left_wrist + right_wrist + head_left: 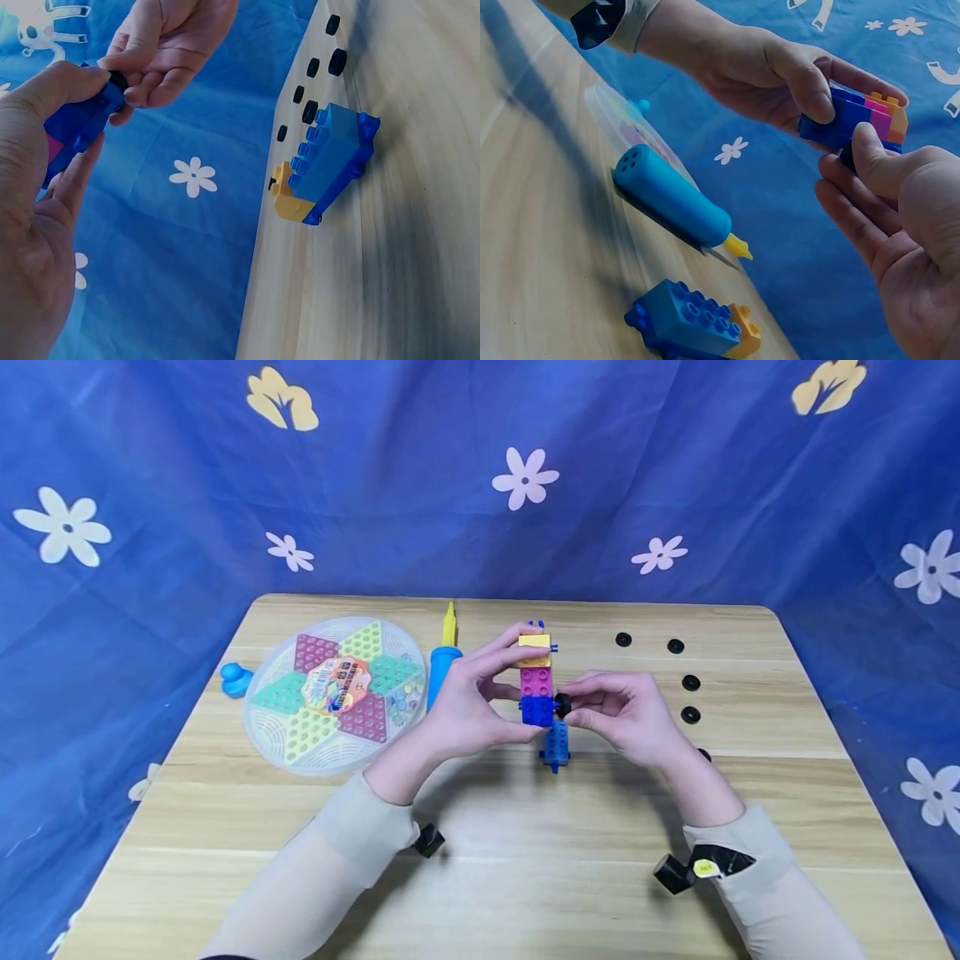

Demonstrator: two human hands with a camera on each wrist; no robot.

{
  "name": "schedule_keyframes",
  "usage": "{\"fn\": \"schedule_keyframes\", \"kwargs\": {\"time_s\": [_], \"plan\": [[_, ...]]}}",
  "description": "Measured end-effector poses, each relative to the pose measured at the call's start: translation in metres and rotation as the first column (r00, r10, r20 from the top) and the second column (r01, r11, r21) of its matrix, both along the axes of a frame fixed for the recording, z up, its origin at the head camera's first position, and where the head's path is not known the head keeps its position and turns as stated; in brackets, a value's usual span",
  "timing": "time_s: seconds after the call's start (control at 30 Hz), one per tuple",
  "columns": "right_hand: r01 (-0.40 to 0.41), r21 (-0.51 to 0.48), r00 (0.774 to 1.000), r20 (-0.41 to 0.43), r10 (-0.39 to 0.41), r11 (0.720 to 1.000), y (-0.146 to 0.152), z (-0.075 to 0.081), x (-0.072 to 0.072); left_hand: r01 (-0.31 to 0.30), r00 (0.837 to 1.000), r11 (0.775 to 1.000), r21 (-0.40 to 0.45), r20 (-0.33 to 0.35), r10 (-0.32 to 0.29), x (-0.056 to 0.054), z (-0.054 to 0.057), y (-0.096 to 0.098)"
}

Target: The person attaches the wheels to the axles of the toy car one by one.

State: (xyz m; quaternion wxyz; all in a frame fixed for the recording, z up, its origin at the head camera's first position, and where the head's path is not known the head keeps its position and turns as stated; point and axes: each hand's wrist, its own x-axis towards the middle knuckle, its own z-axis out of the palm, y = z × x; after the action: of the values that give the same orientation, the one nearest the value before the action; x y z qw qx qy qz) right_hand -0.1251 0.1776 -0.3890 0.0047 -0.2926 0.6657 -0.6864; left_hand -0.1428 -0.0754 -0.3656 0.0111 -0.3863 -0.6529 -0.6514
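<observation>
Pinching a wheel (563,705) at the toy (536,681), the right hand (626,714) probably needed straight pressure — the left hand (471,706) gripping the toy, spare wheels (691,682) toward the table's (555,877) far right corner.

A wood-grain table (480,877) with rounded far corners carries, towards its left side, a small blue toy (236,680), a round Chinese checkers board (281,752) and, just beside that, a blue hand pump (441,670), its yellow nozzle pointing at the far edge. Near the middle stands a blue-and-yellow block vehicle (334,154); several small black wheels (691,682) lie scattered towards the right.
</observation>
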Motion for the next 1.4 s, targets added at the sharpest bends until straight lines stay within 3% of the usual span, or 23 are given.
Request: {"fn": "schedule_keyframes", "kwargs": {"time_s": [0.17,0.27,0.5,0.67,0.97,1.27,1.4], "plan": [[0.004,-0.074,0.999,-0.034,-0.007,0.997,-0.004,0.001,0.001,0.005,1.000,1.000,0.025,0.015,-0.005,0.000,0.001,0.001],[0.036,-0.066,0.998,-0.053,-0.039,0.997,-0.007,0.004,0.003,0.014,1.000,0.999,0.048,0.017,-0.015,0.000,0.002,0.001],[0.148,0.122,0.979,-0.160,-0.127,0.981,-0.014,0.011,0.008,0.039,0.999,0.999,0.032,0.002,-0.039,-0.001,0.001,0.003],[0.138,0.136,0.982,-0.151,-0.117,0.981,-0.015,0.012,0.010,0.033,0.999,0.999,0.026,0.005,-0.033,0.001,-0.002,0.002],[0.067,0.031,0.997,-0.040,-0.066,0.997,-0.007,0.009,0.010,0.073,0.997,0.994,0.087,0.004,-0.074,0.002,-0.002,0.003],[0.043,0.051,0.999,-0.025,-0.042,0.998,-0.003,0.011,0.010,0.083,0.997,0.991,0.101,-0.010,-0.082,0.003,-0.001,0.005],[-0.016,0.070,1.000,0.012,0.015,0.997,-0.001,0.012,0.009,0.106,0.994,0.987,0.124,-0.006,-0.107,0.004,0.001,0.006]]}}
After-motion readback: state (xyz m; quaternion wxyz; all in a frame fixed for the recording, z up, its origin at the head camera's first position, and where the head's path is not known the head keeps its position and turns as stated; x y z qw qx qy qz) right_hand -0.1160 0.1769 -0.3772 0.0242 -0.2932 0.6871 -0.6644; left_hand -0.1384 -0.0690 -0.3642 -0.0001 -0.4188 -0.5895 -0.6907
